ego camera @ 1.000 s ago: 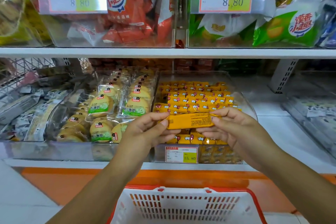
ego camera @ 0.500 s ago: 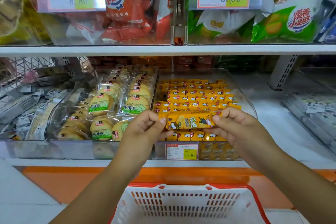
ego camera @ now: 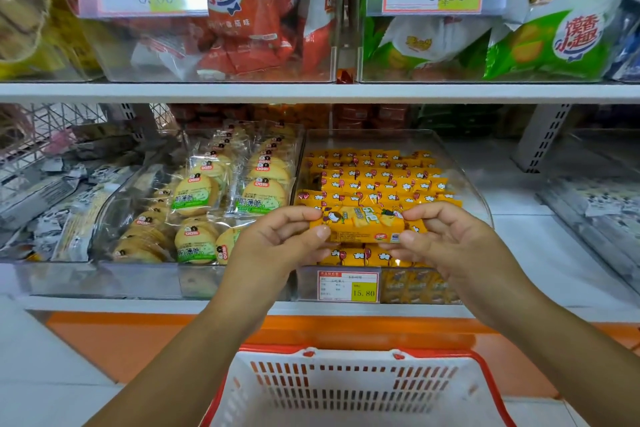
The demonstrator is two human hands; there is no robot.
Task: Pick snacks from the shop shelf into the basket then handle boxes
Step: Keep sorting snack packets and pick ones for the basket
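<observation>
At my far left, a bin of grey-and-white packets (ego camera: pixel 52 191) lies on the lower shelf (ego camera: pixel 104 303), and just to its right is a clear bin of round biscuits (ego camera: pixel 207 198) in green-labelled wrappers. Red snack bags (ego camera: pixel 242 10) fill the bin on the upper shelf above them. My left hand (ego camera: pixel 277 243) is raised in front of the shelf, its fingers and thumb clamped on the left end of a yellow snack pack (ego camera: pixel 363 224). I hold the pack level in the air, over the near edge of the clear bin of yellow packs (ego camera: pixel 381 177) that match it. A price tag (ego camera: pixel 347 286) reading 15.80 sits on that bin's near face, just below the pack. Nearest to me, low in the middle, is the white basket (ego camera: pixel 349 406) with its red rim, well below the pack. My right hand (ego camera: pixel 446 239) pinches the pack's right end, fingers curled over the top and thumb underneath. Green snack bags (ego camera: pixel 547 45) sit on the upper shelf at the far right.
</observation>
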